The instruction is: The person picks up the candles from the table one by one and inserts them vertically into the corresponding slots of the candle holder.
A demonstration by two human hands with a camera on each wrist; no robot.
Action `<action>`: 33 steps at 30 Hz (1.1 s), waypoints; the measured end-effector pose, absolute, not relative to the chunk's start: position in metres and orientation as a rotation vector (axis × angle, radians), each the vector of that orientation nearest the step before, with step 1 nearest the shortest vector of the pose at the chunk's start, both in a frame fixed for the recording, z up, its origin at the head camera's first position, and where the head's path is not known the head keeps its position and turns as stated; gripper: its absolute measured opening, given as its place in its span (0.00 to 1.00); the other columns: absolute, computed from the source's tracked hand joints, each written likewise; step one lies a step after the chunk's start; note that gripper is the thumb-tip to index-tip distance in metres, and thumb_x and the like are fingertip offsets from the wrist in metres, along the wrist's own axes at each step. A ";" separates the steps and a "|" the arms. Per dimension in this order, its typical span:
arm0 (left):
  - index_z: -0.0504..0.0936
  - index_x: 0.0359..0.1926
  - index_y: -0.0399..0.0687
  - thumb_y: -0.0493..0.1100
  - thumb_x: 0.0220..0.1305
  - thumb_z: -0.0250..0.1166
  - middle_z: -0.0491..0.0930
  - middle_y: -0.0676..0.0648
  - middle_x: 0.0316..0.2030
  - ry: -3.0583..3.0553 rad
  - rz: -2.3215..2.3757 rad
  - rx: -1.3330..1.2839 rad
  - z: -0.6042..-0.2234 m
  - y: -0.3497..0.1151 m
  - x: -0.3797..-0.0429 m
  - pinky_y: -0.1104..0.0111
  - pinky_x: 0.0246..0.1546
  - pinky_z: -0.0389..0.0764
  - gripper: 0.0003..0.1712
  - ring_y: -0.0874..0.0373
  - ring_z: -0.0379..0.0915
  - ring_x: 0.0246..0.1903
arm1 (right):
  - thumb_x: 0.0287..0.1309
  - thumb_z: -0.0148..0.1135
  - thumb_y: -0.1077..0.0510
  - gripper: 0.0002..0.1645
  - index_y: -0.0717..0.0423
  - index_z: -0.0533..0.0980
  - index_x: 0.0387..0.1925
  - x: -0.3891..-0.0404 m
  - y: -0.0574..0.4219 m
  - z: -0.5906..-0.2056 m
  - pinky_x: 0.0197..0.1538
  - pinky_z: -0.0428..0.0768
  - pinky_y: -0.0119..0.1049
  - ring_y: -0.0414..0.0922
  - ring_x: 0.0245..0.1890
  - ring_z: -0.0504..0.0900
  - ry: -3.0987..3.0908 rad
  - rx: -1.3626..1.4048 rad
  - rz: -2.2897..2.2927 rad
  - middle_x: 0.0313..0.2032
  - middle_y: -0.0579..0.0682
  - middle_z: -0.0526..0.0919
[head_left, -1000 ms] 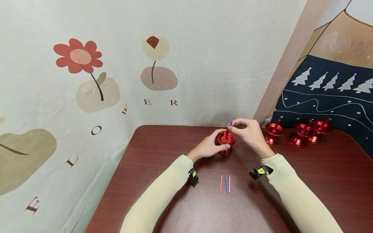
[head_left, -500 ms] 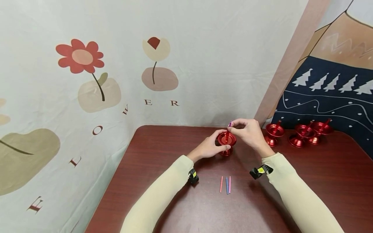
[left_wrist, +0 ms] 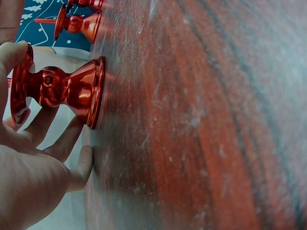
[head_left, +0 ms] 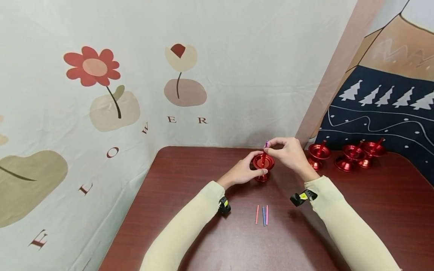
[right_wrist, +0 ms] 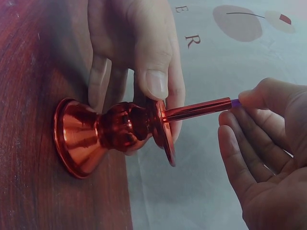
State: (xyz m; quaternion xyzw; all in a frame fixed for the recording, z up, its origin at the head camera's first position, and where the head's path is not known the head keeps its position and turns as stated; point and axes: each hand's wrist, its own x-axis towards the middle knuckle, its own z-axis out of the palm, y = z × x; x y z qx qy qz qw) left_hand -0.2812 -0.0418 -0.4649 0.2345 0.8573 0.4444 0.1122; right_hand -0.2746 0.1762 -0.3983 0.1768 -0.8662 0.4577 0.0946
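Observation:
A shiny red metal candle holder (head_left: pixel 263 162) stands upright on the table. My left hand (head_left: pixel 242 171) grips its dish, thumb at the near side and fingers behind, as the left wrist view also shows. From the dish rises a narrow tube (right_wrist: pixel 199 110). Thumb and forefinger of my right hand (head_left: pixel 288 153) pinch a thin purple candle (head_left: pixel 266 143) at the tube's top. In the right wrist view only a short purple piece shows between tube and fingertips; how deep it sits in the tube is hidden.
Three similar red candle holders (head_left: pixel 319 151) stand at the table's back right. Three thin candles, a coral one (head_left: pixel 257 215), a blue one (head_left: pixel 264 216) and a pink one (head_left: pixel 267 215), lie in front of my hands. A printed cloth (head_left: pixel 237 75) hangs behind the table (head_left: pixel 190 165).
The purple candle has gone from leaning right to nearly upright over the tube, and my right hand has shifted slightly left. My left hand keeps its grip on the candle holder.

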 end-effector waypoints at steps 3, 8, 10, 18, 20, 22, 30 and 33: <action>0.64 0.84 0.57 0.60 0.74 0.72 0.83 0.45 0.67 2.513 1.309 0.694 -0.465 -0.042 -0.281 0.58 0.68 0.76 0.45 0.56 0.79 0.65 | 0.67 0.76 0.63 0.04 0.62 0.90 0.41 -0.275 0.176 -0.399 0.40 0.80 0.25 0.50 0.39 0.86 -2.563 0.542 1.356 0.37 0.54 0.92; 0.64 0.84 0.56 0.59 0.75 0.72 0.82 0.44 0.67 2.509 1.319 0.695 -0.465 -0.043 -0.280 0.57 0.68 0.76 0.45 0.55 0.79 0.65 | 0.67 0.76 0.64 0.03 0.62 0.90 0.40 -0.276 0.176 -0.399 0.40 0.80 0.25 0.49 0.38 0.87 -2.547 0.587 1.332 0.36 0.53 0.92; 0.64 0.84 0.57 0.60 0.75 0.72 0.82 0.44 0.67 2.508 1.317 0.692 -0.466 -0.043 -0.281 0.57 0.68 0.76 0.45 0.55 0.79 0.65 | 0.67 0.76 0.64 0.03 0.61 0.90 0.40 -0.277 0.176 -0.400 0.40 0.80 0.25 0.49 0.38 0.87 -2.546 0.598 1.322 0.36 0.53 0.92; 0.64 0.84 0.59 0.60 0.75 0.72 0.82 0.44 0.67 2.515 1.314 0.689 -0.466 -0.042 -0.282 0.55 0.69 0.76 0.45 0.54 0.78 0.66 | 0.65 0.78 0.65 0.03 0.60 0.90 0.39 -0.278 0.178 -0.401 0.40 0.81 0.23 0.50 0.38 0.88 -2.535 0.619 1.288 0.36 0.53 0.92; 0.64 0.84 0.59 0.60 0.75 0.72 0.82 0.44 0.67 2.512 1.311 0.690 -0.467 -0.041 -0.282 0.56 0.69 0.76 0.45 0.55 0.78 0.66 | 0.64 0.79 0.65 0.03 0.60 0.90 0.38 -0.278 0.178 -0.400 0.40 0.80 0.23 0.50 0.37 0.88 -2.532 0.627 1.268 0.35 0.53 0.91; 0.64 0.84 0.60 0.60 0.75 0.72 0.82 0.45 0.67 2.508 1.313 0.687 -0.467 -0.041 -0.283 0.56 0.68 0.76 0.45 0.56 0.78 0.65 | 0.64 0.80 0.64 0.04 0.59 0.89 0.38 -0.278 0.179 -0.398 0.39 0.80 0.23 0.49 0.36 0.88 -2.530 0.633 1.250 0.34 0.52 0.91; 0.64 0.84 0.60 0.60 0.74 0.72 0.83 0.45 0.67 2.503 1.321 0.680 -0.466 -0.042 -0.281 0.56 0.68 0.76 0.45 0.56 0.79 0.65 | 0.65 0.78 0.64 0.03 0.60 0.89 0.36 -0.278 0.178 -0.394 0.38 0.79 0.24 0.46 0.35 0.87 -2.523 0.678 1.208 0.33 0.51 0.91; 0.64 0.84 0.60 0.61 0.75 0.72 0.83 0.45 0.67 2.507 1.317 0.677 -0.467 -0.042 -0.281 0.56 0.68 0.76 0.45 0.56 0.79 0.65 | 0.65 0.77 0.64 0.03 0.62 0.90 0.38 -0.278 0.179 -0.394 0.39 0.79 0.23 0.47 0.35 0.87 -2.530 0.699 1.208 0.34 0.51 0.91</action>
